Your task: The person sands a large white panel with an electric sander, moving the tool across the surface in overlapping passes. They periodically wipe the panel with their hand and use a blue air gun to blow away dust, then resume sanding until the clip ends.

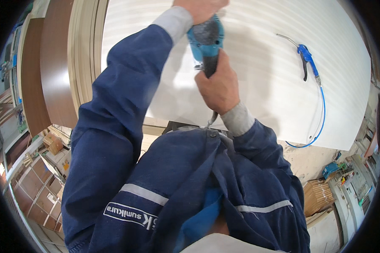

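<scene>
Head view: both hands on a teal power tool (205, 40) held over a big white panel (261, 84). R hand (218, 87) is wrapped tight round the tool's dark grip, knuckles up, fingers clenched on it; the tool body rises straight past the fingertips. A thin cord (212, 119) drops out below the heel of that hand, toward the chest. L hand (200, 7) sits at the frame's top edge, pressing on the tool's upper end; mostly cut off, so can't tell how its fingers lie, only that it touches the tool. Tool's working end is hidden under the hands, can't tell if it meets the panel.

Both arms in dark blue sleeves w/ grey cuffs; L sleeve (114, 109) runs up diagonally from lower left, R cuff (237, 119) just below the R wrist. Jacket (190, 189) w/ pale stripes fills the lower middle.

Well to the right of the R fingers, apart from the tool: a blue air gun (307, 57) lying flat on the panel, metal nozzle pointing up-left, its blue hose (322, 109) curving down and off the panel's near edge.

Far left of the L fingers: brown boards (50, 71) and pale trim (86, 55) stacked beside the panel. Lower left: shelving (33, 185). Lower right: stack of wood pieces (316, 196) and a machine (359, 185).
</scene>
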`<state>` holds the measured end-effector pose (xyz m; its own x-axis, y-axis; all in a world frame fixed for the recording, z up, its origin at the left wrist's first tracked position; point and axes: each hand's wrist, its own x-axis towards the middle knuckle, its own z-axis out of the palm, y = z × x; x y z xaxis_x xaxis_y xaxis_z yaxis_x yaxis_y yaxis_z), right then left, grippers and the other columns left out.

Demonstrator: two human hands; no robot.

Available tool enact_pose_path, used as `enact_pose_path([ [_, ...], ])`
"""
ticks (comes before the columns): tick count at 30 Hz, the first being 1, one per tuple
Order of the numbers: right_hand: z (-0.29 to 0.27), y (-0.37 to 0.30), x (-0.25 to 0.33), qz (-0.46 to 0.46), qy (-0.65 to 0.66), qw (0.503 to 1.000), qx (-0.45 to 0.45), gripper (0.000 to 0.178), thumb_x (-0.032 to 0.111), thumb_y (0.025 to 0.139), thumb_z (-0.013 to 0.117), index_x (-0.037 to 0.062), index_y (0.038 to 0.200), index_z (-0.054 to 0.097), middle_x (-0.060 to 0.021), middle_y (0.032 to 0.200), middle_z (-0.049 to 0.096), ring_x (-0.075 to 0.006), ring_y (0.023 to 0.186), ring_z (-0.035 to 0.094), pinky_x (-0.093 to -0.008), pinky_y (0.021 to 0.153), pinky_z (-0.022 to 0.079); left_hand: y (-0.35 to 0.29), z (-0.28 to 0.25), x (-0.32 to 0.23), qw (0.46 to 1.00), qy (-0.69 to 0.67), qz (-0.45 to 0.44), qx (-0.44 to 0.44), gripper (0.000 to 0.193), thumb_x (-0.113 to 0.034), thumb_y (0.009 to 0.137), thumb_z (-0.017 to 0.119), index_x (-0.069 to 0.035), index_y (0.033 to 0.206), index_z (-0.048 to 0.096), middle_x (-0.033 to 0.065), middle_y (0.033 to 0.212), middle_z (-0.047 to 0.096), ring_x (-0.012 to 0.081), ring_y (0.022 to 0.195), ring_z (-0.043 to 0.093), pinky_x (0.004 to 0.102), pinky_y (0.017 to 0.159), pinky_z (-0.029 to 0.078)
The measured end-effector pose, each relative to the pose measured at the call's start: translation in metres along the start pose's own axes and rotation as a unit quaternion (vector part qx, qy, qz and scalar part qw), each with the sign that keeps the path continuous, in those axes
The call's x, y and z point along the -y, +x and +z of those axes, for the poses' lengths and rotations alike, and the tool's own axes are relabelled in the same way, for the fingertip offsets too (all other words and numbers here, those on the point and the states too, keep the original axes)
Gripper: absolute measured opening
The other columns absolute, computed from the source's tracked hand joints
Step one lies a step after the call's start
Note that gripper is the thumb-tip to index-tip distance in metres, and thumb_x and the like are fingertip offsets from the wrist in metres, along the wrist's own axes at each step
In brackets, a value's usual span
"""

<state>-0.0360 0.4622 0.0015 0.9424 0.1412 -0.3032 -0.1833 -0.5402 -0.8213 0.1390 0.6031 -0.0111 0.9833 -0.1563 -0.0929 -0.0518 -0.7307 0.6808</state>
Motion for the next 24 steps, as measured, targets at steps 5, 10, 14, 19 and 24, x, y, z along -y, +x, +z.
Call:
enact_pose_path([
  [5, -0.009, 0.002, 0.011, 0.075, 0.014, 0.997, 0.002, 0.068, 0.017, 0.087, 0.066, -0.0085, 0.145, 0.04, -0.0356, 0.114, 0.068, -0.0517, 0.104, 0.068, -0.0551, 0.091, 0.054, 0.008, 0.002, -0.018, 0.998, -0.021, -0.026, 0.053, 0.047, -0.043, 0.09, 0.062, 0.002, 0.09, 0.076, 0.0278, 0.096, 0.074, 0.0424, 0.092, 0.071, 0.0499, 0.084, 0.053],
  [10, 0.027, 0.017, 0.029, 0.016, -0.018, 0.999, 0.031, 0.069, 0.018, 0.087, 0.065, -0.0084, 0.145, 0.04, -0.0365, 0.114, 0.067, -0.0527, 0.105, 0.067, -0.0566, 0.093, 0.052, -0.008, -0.032, 0.037, 0.993, 0.081, 0.083, -0.037, 0.045, -0.041, 0.091, 0.063, 0.002, 0.09, 0.075, 0.0258, 0.091, 0.075, 0.0425, 0.089, 0.07, 0.0486, 0.084, 0.054],
  [14, 0.062, 0.029, 0.041, -0.045, -0.033, 0.994, 0.089, 0.072, 0.019, 0.085, 0.067, -0.0088, 0.145, 0.039, -0.0374, 0.114, 0.066, -0.0542, 0.103, 0.066, -0.0564, 0.094, 0.052, -0.033, -0.062, 0.1, 0.99, -0.051, -0.096, -0.088, 0.046, -0.042, 0.092, 0.065, 0.003, 0.091, 0.074, 0.0219, 0.084, 0.074, 0.0375, 0.084, 0.07, 0.0461, 0.081, 0.055],
  [19, 0.092, 0.025, 0.053, -0.148, -0.011, 0.974, 0.172, 0.054, 0.021, 0.085, 0.069, -0.0069, 0.125, 0.046, -0.0331, 0.106, 0.07, -0.0501, 0.099, 0.069, -0.0558, 0.089, 0.054, -0.098, -0.104, 0.165, 0.974, -0.07, -0.158, -0.145, 0.046, -0.046, 0.094, 0.069, -0.001, 0.083, 0.071, 0.0023, 0.076, 0.067, 0.0114, 0.075, 0.06, 0.0304, 0.07, 0.046],
  [24, 0.081, 0.012, 0.039, -0.128, -0.036, 0.967, 0.219, 0.07, 0.027, 0.085, 0.071, -0.007, 0.14, 0.045, -0.0316, 0.103, 0.071, -0.0505, 0.099, 0.068, -0.0554, 0.092, 0.053, -0.126, -0.094, 0.17, 0.969, -0.101, -0.17, -0.148, 0.041, -0.042, 0.094, 0.069, -0.003, 0.085, 0.073, 0.0024, 0.078, 0.069, 0.0108, 0.075, 0.06, 0.0288, 0.071, 0.046],
])
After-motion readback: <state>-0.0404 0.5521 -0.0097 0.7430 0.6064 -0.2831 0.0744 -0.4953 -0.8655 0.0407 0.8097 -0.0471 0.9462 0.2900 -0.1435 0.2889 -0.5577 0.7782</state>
